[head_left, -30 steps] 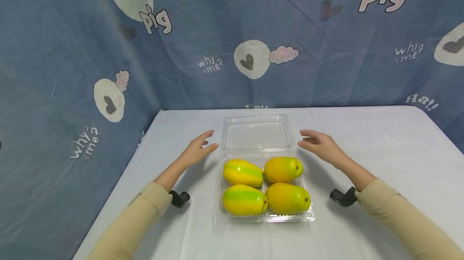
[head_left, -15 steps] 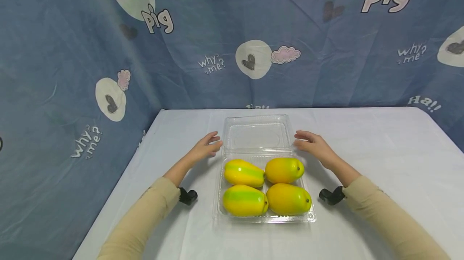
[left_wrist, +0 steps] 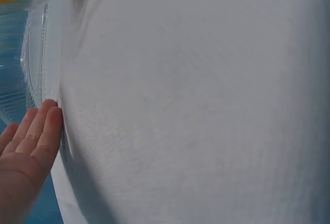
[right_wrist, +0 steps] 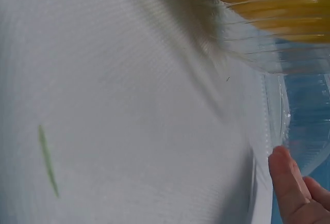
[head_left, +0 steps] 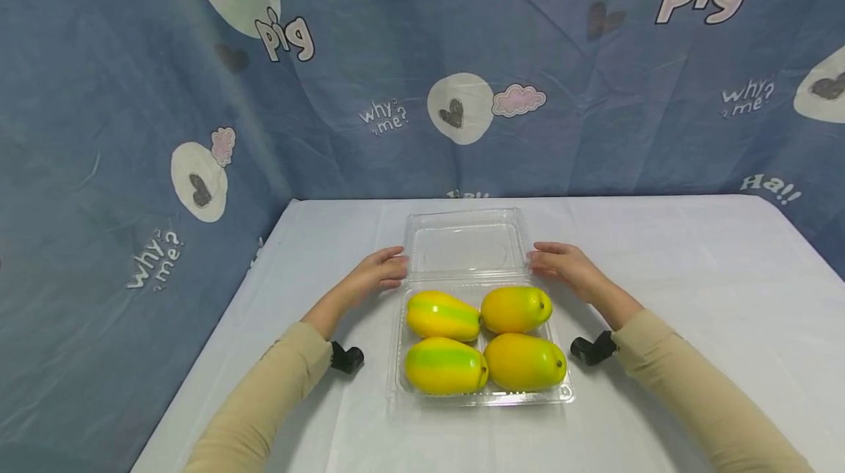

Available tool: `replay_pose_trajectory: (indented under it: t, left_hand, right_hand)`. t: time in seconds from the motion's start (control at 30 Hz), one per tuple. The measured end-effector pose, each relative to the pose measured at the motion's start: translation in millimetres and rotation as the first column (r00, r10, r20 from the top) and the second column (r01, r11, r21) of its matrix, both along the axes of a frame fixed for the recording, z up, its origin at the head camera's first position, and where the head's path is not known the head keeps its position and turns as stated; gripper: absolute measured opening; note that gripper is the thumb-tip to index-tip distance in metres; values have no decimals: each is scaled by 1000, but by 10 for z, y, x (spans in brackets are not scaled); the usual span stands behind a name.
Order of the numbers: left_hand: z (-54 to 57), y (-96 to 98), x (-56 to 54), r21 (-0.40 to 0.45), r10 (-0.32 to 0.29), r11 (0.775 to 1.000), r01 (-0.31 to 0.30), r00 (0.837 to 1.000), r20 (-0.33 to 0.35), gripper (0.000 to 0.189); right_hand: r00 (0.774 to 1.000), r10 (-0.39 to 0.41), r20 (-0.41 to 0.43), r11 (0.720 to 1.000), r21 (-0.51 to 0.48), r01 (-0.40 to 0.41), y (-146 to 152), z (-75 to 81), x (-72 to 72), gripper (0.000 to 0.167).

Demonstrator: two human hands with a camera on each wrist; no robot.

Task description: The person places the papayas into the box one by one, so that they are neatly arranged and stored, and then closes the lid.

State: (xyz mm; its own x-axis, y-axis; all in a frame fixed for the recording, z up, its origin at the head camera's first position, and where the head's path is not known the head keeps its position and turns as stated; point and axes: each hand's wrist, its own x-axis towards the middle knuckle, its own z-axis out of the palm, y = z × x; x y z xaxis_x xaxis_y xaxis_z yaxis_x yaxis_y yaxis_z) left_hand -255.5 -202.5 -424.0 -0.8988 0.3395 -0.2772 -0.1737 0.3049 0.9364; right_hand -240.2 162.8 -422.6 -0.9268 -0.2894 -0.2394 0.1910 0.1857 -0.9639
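Note:
A clear plastic clamshell box lies open in the head view, its lid (head_left: pixel 467 244) folded back flat behind the base (head_left: pixel 491 400). Several yellow-green papayas (head_left: pixel 444 364) fill the base in two rows. My left hand (head_left: pixel 370 276) is at the lid's left edge, fingers extended; in the left wrist view its fingertips (left_wrist: pixel 50 105) meet or nearly meet the rim. On the opposite side my right hand (head_left: pixel 569 269) has its fingers at the lid's right edge, and the right wrist view puts a fingertip (right_wrist: pixel 281 154) beside the rim. Whether either hand presses the plastic I cannot tell.
A white cloth (head_left: pixel 673 275) covers the table under the box. Behind and to the left hangs a blue printed curtain (head_left: pixel 370 33). Black wrist cameras (head_left: pixel 346 358) stick out from both sleeves. A green mark (right_wrist: pixel 49 162) shows in the right wrist view.
Both hands have moved inward from either side to the lid's edges, and their fingers have drawn closer together. The box and papayas have stayed in place.

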Motion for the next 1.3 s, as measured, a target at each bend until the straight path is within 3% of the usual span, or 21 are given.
replay_pose_trajectory:
  t: [0.2, 0.4, 0.6, 0.77, 0.93, 1.1, 1.3]
  left_hand:
    - [-14, 8, -11, -6, -2, 1000, 2, 1000, 1, 62]
    - [9, 16, -4, 3, 27, 1000, -27, 1000, 11, 63]
    - [70, 28, 18, -23, 57, 998, -58, 997, -45, 62]
    - [141, 36, 40, -37, 75, 996, -82, 986, -152, 60]
    - [250, 21, 71, -73, 41, 995, -61, 967, -250, 58]
    - [348, 6, 84, -94, 12, 995, -39, 961, -278, 58]
    - [475, 37, 130, -93, 59, 992, -87, 961, -270, 53]
  right_hand:
    - [999, 10, 43, 998, -60, -7, -2, -23, -6, 56]
    - [1000, 2, 28, 997, -75, 0, 1, -13, -11, 58]
    - [1000, 5, -16, 992, -129, -7, 4, 52, -14, 58]
    - [999, -7, -48, 995, -99, 2, 4, 145, -28, 59]
    - [997, -8, -75, 999, -45, 4, 11, 281, -11, 58]
    - [995, 19, -98, 999, 30, -17, 34, 428, 22, 56]
    - [989, 65, -129, 995, 79, -55, 58, 586, 40, 56]
